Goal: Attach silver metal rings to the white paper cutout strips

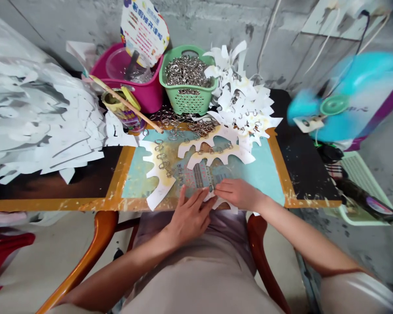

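My left hand (190,214) lies flat with fingers stretched out, pressing a white jagged paper cut-out (222,203) against the near edge of the board (275,174). My right hand (238,192) rests on the same cut-out, fingers pressed together around a small metal ring (211,188). More jagged cut-outs with rings (216,150) lie just beyond the hands, and another one (160,168) lies to the left.
A green basket of metal rings (187,80) and a pink tub (140,78) stand at the back. Loose rings (173,120) lie before the basket. Piled white cut-outs (36,117) fill the left; a finished heap (242,96) lies right. A blue fan (343,104) spins at right.
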The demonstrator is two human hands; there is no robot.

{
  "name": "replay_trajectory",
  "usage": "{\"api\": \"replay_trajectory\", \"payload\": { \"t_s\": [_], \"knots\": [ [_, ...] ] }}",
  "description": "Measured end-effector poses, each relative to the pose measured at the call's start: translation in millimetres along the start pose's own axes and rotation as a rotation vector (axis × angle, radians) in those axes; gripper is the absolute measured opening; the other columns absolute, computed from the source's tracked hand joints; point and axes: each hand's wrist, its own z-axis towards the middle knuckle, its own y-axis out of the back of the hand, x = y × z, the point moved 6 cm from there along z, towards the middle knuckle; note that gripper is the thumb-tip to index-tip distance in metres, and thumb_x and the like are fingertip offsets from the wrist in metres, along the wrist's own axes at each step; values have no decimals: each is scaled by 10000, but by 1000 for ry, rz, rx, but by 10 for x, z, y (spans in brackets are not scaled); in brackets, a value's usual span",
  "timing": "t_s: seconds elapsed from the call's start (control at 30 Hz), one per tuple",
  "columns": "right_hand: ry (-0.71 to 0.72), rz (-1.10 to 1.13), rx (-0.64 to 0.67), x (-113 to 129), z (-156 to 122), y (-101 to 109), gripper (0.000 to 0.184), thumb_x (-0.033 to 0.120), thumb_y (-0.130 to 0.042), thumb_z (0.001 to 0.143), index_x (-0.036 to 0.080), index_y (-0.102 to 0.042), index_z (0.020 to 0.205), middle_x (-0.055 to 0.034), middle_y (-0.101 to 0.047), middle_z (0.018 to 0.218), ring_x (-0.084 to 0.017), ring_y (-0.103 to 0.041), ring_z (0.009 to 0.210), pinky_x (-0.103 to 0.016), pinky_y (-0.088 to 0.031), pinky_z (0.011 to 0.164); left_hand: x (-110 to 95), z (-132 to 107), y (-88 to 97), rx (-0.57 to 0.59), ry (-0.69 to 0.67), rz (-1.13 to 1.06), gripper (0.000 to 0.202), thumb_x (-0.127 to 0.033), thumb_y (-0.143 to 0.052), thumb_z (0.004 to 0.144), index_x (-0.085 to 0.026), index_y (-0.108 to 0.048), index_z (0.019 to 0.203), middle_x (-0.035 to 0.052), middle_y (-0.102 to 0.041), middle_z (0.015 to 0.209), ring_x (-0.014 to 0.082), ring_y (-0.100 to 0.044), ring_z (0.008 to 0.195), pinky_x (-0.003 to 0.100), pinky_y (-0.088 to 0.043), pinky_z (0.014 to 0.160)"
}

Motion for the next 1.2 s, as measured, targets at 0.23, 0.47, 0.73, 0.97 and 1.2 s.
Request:
{"api": "replay_trajectory", "payload": {
  "t_s": [0.23,0.47,0.73,0.97,1.2],
  "knots": [
    [-3,48,14,61,-85,-1,285,163,-467,967,108,-648,1181,-124,-682,999,-209,-570,868,-357,-493,749,16,-13,8,36,-27,3,501,-172,-527,862,-195,-575,1360,170,-571,1407,313,-539,1280,675,40,1181],
    [-130,-47,12,62,-162,81,312,211,-529,953,154,-628,1244,-100,-666,1054,-225,-512,918,-382,-435,801,51,-56,-22,39,-78,-58,528,-165,-494,874,-157,-535,1400,198,-544,1427,333,-507,1312,699,37,1164],
    [-148,-64,16,51,-223,73,361,233,-578,924,220,-611,1283,-75,-664,1108,-222,-493,955,-359,-384,783,186,-108,76,76,-105,-201,671,-64,-475,847,-315,-413,1466,134,-457,1513,298,-440,1383,719,-104,1155],
    [-152,5,76,-14,-268,-8,356,257,-534,946,244,-603,1295,-80,-674,1138,-233,-527,965,-377,-395,799,120,-66,90,-38,-228,-159,702,-124,-555,812,-221,-348,1476,120,-636,1348,305,-440,1388,668,-40,1182],
    [-506,256,-360,-74,-304,355,327,212,-450,968,215,-537,1283,-98,-680,1124,-243,-595,1023,-426,-463,909,22,-20,-11,-67,-267,-129,682,-133,-521,821,-98,-311,1468,167,-682,1253,331,-535,1302,691,62,1160]
  ]
}}
